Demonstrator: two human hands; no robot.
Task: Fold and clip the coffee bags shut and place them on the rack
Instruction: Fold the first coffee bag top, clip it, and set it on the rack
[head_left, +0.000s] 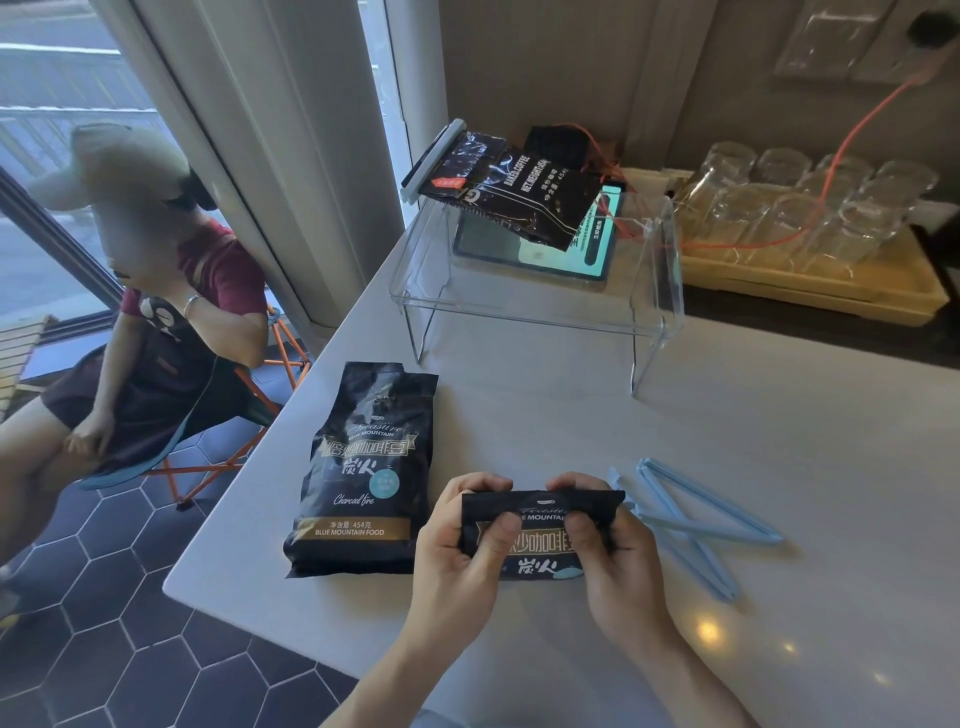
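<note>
1. Coffee bag (540, 535): low over the worktop (675, 415), top folded down.
2. Left hand (462, 551), right hand (618, 556): fingers pinching the fold.
3. Advice: crease flat and tight before reaching for blue clips (691, 519).

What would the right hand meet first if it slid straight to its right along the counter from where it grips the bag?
Most likely the blue clips lying crossed just beside the right hand, which now grips the folded coffee bag; depth looks about level.
</note>
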